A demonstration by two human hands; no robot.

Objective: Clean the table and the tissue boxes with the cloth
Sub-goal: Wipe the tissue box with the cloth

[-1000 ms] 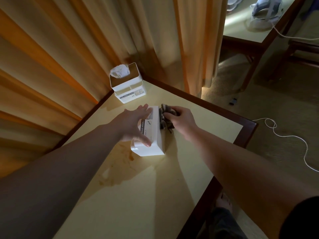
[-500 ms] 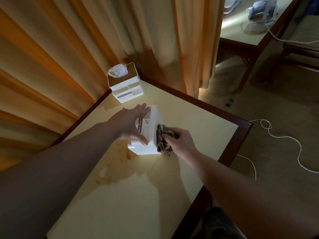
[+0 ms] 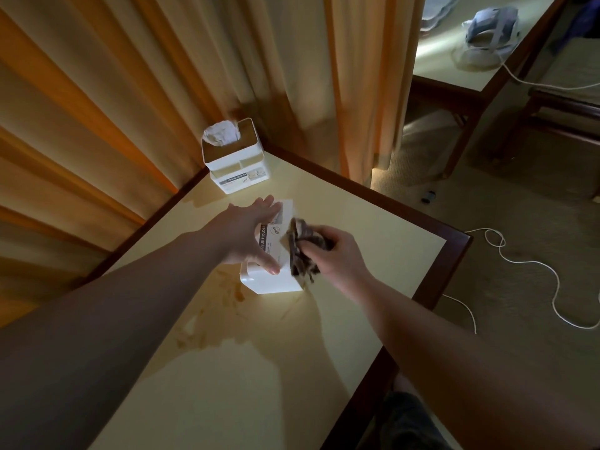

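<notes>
Right hand (image 3: 337, 254) fingers are curled round the dark cloth (image 3: 302, 248), pressing it on the near box (image 3: 276, 274), which lies on its side mid-surface; left hand (image 3: 250, 235) fingers lie straight, steadying it. Brown stains (image 3: 224, 303) on the surface (image 3: 373, 228) and the far box (image 3: 237, 157) look untouched, so most work remains.

Both bare forearms reach forward over the table from its near side, converging toward the far corner. The left hand (image 3: 250, 232) lies flat, palm down, fingers straight and together, thumb spread toward the person. The right hand (image 3: 337, 254) is curled into a closed grip, knuckles up, its wrist bent slightly inward toward the left hand.
</notes>
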